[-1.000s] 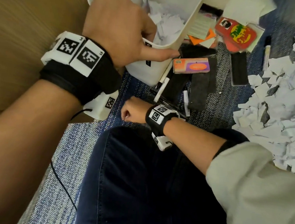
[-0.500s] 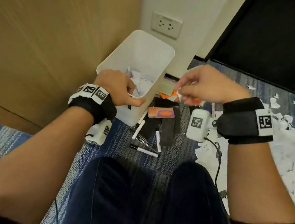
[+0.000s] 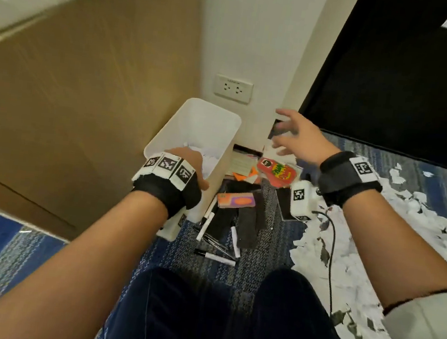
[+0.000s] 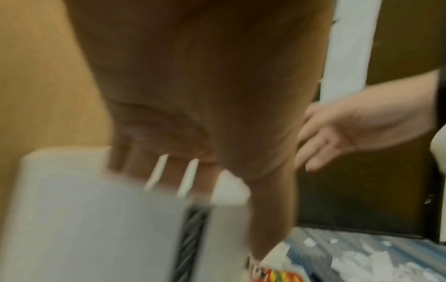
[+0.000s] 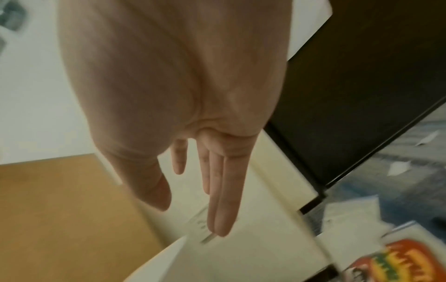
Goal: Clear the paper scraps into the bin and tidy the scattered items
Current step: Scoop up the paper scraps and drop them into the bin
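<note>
Two hands at work: the left hand (image 3: 189, 165) grips the near rim of the white bin (image 3: 208, 123), which stands against the wall at 12 o'clock with paper scraps (image 3: 207, 156) inside; the right hand (image 3: 295, 137) hovers empty, fingers spread wide. Markers (image 3: 216, 257), black strips (image 3: 246, 227), an orange box (image 3: 237, 201) and a red card (image 3: 277, 172) crowd the bin's 3 o'clock side. Loose scraps (image 3: 375, 242) cover the carpet (image 3: 12, 251) from 2 to 4 o'clock, which lies bare at 8 o'clock.

Both forearms reach forward, left hand (image 3: 189, 162) curled downward, right hand (image 3: 295, 138) raised (fingers straight, slightly spread).
</note>
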`<action>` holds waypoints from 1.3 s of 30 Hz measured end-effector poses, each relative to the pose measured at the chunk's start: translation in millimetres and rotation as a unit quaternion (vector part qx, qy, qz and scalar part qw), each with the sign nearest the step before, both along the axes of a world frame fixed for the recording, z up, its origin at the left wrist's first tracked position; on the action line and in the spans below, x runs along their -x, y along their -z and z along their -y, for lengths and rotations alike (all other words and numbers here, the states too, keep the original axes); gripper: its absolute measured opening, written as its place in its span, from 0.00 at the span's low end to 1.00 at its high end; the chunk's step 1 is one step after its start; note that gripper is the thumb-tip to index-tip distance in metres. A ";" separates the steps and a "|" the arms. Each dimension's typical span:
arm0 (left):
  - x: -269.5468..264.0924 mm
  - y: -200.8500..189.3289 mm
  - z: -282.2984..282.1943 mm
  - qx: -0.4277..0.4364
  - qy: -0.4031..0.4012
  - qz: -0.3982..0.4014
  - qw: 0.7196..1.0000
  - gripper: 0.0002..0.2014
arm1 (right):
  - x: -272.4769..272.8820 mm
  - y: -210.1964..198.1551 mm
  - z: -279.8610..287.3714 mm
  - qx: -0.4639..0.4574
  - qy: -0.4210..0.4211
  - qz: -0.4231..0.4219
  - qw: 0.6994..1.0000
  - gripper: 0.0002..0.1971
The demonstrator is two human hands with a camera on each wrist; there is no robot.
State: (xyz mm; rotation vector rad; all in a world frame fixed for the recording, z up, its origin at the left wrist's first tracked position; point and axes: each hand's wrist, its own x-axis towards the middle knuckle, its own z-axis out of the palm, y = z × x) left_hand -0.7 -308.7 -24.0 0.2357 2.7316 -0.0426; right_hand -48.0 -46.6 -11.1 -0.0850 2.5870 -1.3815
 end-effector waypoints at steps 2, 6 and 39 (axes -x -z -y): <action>-3.2 -18.5 -27.8 0.004 0.017 -0.053 0.998 0.21 | -13.2 14.0 -53.0 -0.031 0.040 0.060 0.997 0.30; 0.9 -46.6 -118.6 -0.058 0.087 -0.082 0.991 0.16 | -59.6 63.2 -152.2 -0.140 0.094 0.252 0.953 0.21; 13.6 288.9 -394.2 -0.053 0.101 0.145 0.983 0.58 | -200.1 320.8 -277.0 -0.100 0.173 0.214 0.956 0.14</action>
